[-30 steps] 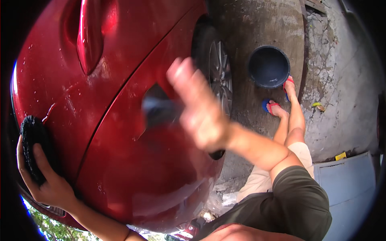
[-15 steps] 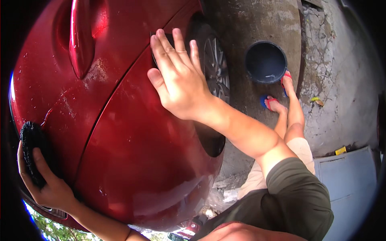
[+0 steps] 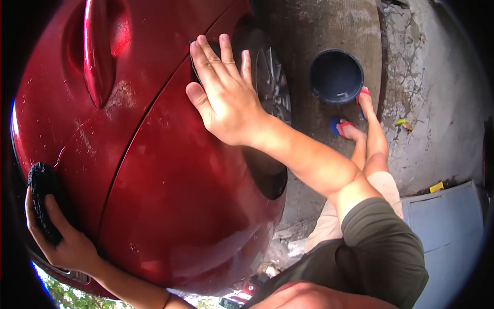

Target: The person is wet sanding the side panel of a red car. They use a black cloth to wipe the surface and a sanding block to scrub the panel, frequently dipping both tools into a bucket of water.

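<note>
The glossy red car body fills the left half of the head view. At its far left, my left hand grips a thick dark sponge-like pad and presses it to the door panel; the pad's far side is partly hidden. My right hand lies open on the panel beside the wheel arch, fingers stretched and slightly apart, thumb out. A dark edge shows beside its fingers, too covered to identify. Above the pad is a door handle, with pale scuffed marks near its end.
A black bucket with liquid inside stands on the concrete ground. Right of the wheel are my feet in red-strapped flip-flops. A grey-blue panel lies at the lower right, a yellow piece at its edge.
My left hand and the pad have slid slightly down and right along the panel. My right hand stays flat in about the same place; the view has shifted a little.
</note>
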A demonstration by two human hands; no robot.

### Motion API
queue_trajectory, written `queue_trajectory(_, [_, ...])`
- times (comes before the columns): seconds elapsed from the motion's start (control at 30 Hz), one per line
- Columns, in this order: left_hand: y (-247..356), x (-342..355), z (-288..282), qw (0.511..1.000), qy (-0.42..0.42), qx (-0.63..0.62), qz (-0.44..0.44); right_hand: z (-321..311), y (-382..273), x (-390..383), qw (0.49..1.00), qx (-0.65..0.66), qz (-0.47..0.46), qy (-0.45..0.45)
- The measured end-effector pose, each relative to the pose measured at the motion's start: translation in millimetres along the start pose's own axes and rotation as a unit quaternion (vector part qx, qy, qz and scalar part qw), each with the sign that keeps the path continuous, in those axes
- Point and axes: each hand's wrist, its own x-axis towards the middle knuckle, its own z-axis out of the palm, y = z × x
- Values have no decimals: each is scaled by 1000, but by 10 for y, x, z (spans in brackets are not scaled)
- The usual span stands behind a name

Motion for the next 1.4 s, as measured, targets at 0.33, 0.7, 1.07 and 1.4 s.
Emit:
queue_trajectory(0.33, [-6,-19,64,999,17,-26,-15,-228,517,236,953,269,30,136])
queue_trajectory(0.7, [-10,-96,163,998,8,-66,-12,-96,363,-306,897,414,15,157])
queue_trajectory(1.07, [-71,-84,146,999,0,-22,-42,-490,566,-752,951,260,-136,-100])
queue_trajectory(1.4, [34,-156,223,998,17,-30,-45,-269,624,-637,977,83,-193,36])
